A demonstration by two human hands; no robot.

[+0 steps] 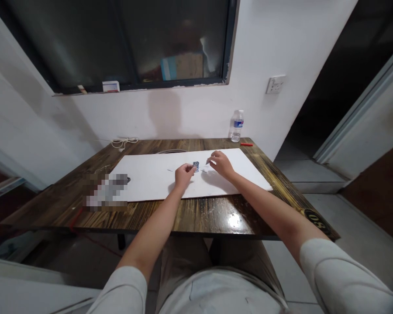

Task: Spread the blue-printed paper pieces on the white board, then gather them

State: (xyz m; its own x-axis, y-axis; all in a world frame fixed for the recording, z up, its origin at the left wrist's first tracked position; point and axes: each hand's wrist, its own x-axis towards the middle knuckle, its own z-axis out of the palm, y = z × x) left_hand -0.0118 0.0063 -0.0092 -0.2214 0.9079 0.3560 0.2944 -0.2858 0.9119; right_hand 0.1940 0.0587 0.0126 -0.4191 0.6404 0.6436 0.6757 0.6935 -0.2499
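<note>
Over the white board (150,179) my left hand (184,174) is closed, thumb and fingers pinching a small flat blue-grey piece with light markings (195,165). To its right is my right hand (222,164), its fingers curled and pinched together at a tiny thin grey sliver (207,162), too small to name. Between the hands a small dark scrap (203,170) lies on the board. A short thin dark strip (169,170) rests left of my left hand.
The board lies on a dark wooden table (144,216) against the wall. At the back stand a water bottle (237,126) and a red pen-like stick (246,144). A white cable (124,141) is coiled at the back left. A blurred-out patch (106,192) covers the board's left end.
</note>
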